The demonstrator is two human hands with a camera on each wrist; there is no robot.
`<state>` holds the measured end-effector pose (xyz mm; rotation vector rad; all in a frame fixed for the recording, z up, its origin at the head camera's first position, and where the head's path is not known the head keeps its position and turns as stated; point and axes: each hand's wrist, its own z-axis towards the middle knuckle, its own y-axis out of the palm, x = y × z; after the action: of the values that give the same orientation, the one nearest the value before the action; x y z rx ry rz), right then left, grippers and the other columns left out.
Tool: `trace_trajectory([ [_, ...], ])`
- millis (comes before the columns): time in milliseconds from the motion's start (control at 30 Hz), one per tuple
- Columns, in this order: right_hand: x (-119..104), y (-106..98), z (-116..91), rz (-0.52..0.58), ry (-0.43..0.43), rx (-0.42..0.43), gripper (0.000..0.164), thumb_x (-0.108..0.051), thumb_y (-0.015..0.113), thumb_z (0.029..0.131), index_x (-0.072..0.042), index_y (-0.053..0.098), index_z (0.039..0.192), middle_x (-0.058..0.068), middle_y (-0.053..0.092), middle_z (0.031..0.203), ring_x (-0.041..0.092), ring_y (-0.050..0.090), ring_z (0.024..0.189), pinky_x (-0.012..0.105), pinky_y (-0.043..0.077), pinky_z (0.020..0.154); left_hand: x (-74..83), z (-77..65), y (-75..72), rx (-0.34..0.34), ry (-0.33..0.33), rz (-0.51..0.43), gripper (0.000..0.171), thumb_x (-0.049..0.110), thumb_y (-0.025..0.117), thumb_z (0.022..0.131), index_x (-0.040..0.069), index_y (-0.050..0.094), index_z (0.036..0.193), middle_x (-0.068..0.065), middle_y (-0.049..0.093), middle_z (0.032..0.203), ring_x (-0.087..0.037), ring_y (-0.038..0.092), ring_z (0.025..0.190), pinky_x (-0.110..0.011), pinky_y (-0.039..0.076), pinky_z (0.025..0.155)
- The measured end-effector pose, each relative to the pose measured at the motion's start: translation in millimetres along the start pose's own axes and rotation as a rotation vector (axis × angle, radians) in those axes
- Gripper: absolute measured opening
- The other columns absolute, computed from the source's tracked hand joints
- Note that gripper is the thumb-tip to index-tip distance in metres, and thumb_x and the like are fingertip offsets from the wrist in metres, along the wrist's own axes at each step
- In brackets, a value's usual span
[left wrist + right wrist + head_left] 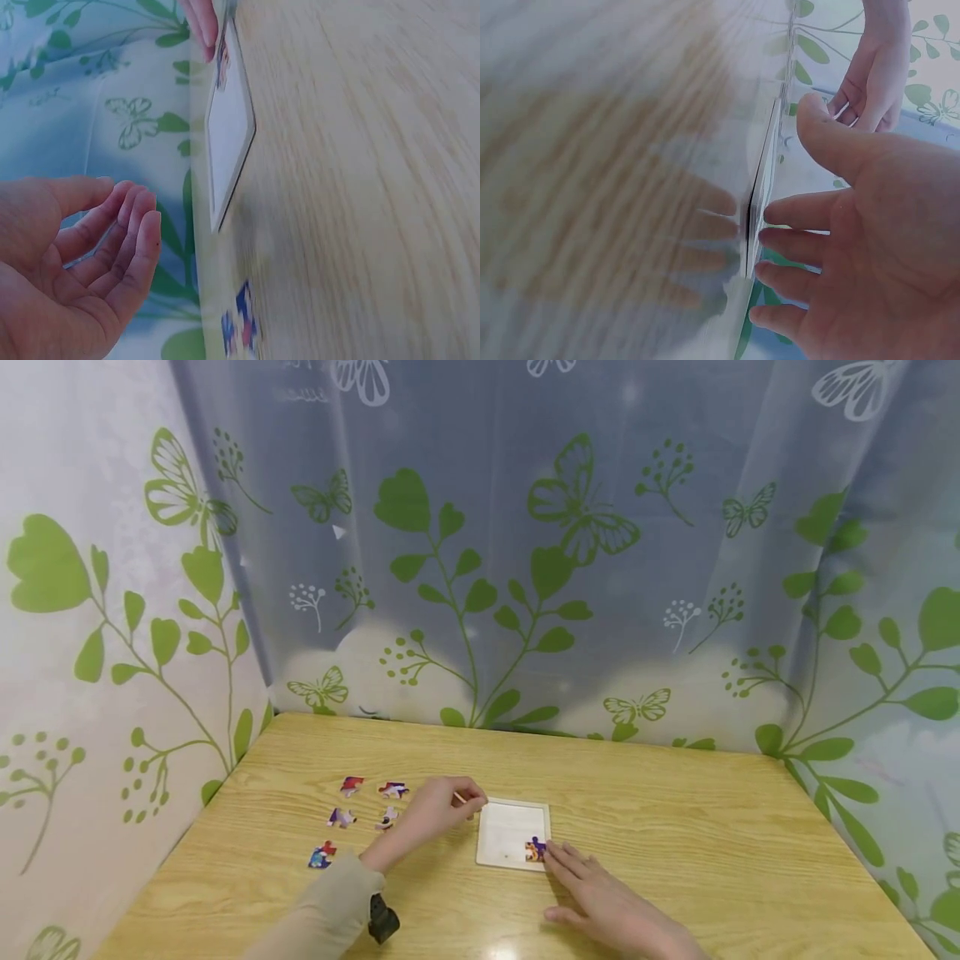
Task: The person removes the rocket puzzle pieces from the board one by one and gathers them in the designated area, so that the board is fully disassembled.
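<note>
A white square puzzle tray [513, 817] lies on the table, with one purple and orange jigsaw piece [536, 850] in its near right corner. My right hand [611, 893] has its fingers extended at the tray's right edge beside that piece. Over the tray's far left corner is my left hand [440, 810], its fingers loosely bent. In the left wrist view the left hand [90, 262] shows nothing between thumb and fingers. The right wrist view shows the right hand [870, 247] with spread fingers near the tray's edge [761, 180].
Left of the tray lie several loose jigsaw pieces, among them a red one [351, 786], a purple and white one [342, 817] and a blue and red one [322, 855]. The wooden table [675, 827] meets a leaf-patterned curtain [480, 610] behind and at the sides.
</note>
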<state>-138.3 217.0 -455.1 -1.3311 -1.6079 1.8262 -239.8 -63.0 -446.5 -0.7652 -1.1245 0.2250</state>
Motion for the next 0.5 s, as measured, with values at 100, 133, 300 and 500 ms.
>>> trace_trajectory([
  [100,2,-1,-2,0.009,0.002,-0.005,0.080,-0.051,0.054,0.101,0.001,0.031,0.157,0.018,0.029,0.163,0.043,0.028,0.148,0.064,0.026,0.115,4.1,5.7,9.6,-0.017,0.012,0.002,0.010,0.016,0.068,0.098,0.009,0.075,0.098,-0.001,0.072,0.090,-0.008,0.064,0.070,-0.021,0.051,0.060],
  [133,2,-2,-3,0.009,0.004,-0.006,0.080,-0.051,0.054,0.101,0.001,0.031,0.157,0.017,0.029,0.163,0.043,0.028,0.148,0.064,0.026,0.115,5.2,7.6,12.8,-0.026,0.015,-0.003,0.010,0.015,0.067,0.098,0.009,0.075,0.098,-0.001,0.072,0.091,-0.008,0.064,0.070,-0.021,0.051,0.060],
  [300,4,0,-4,-0.016,0.002,-0.011,0.080,-0.053,0.052,0.101,0.001,0.032,0.156,0.017,0.029,0.163,0.041,0.028,0.148,0.064,0.026,0.114,10.6,15.7,28.4,-0.077,0.024,-0.012,0.011,0.015,0.067,0.099,0.009,0.076,0.101,-0.004,0.074,0.093,-0.009,0.065,0.072,-0.020,0.051,0.061],
  [500,3,1,-6,-0.061,-0.011,-0.007,0.082,-0.056,0.052,0.100,0.002,0.033,0.156,0.017,0.029,0.163,0.042,0.029,0.148,0.065,0.028,0.114,14.7,21.3,46.5,-0.131,0.045,0.021,0.013,0.016,0.067,0.099,0.008,0.077,0.102,-0.004,0.075,0.095,-0.007,0.065,0.076,-0.020,0.052,0.067],
])
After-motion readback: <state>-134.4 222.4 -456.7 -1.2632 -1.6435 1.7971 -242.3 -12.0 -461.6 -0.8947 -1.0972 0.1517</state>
